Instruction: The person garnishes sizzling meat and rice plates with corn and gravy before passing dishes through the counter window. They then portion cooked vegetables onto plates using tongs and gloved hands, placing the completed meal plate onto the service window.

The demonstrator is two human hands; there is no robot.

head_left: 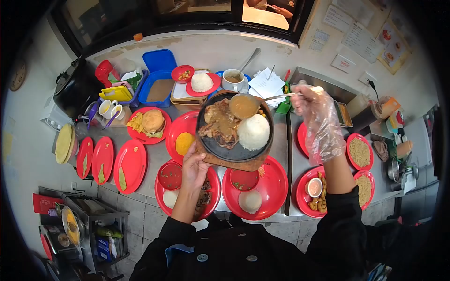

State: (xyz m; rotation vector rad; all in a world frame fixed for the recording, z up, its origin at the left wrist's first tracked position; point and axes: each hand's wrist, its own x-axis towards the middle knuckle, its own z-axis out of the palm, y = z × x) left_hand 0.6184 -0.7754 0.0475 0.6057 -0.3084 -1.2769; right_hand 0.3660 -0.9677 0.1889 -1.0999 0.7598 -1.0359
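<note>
The left hand (pixel 194 167), bare, grips the near left edge of a wooden board (pixel 255 164), thumb on top. The right hand (pixel 318 114), in a clear plastic glove, is closed on the handle of a ladle (pixel 244 106). The board carries a round black skillet (pixel 229 152), held above the counter (pixel 280 136). In the skillet lie browned meat (pixel 219 124), at left, and a mound of rice (pixel 254 133), at right; the ladle, filled with brown sauce, is over their far side.

Below the board, towards the body, are two red plates, the left (pixel 213 180) and the right (pixel 276 187), each with a bowl and a rice mound. Farther left stand a burger plate (pixel 146 136) and three oval plates, each bearing a green strip. Farther right are a plate of fried pieces (pixel 304 201) with a sauce cup (pixel 313 188), and two noodle plates. Beyond the skillet are a cup (pixel 233 80) holding a spoon, papers (pixel 266 86) and a blue container (pixel 159 75).
</note>
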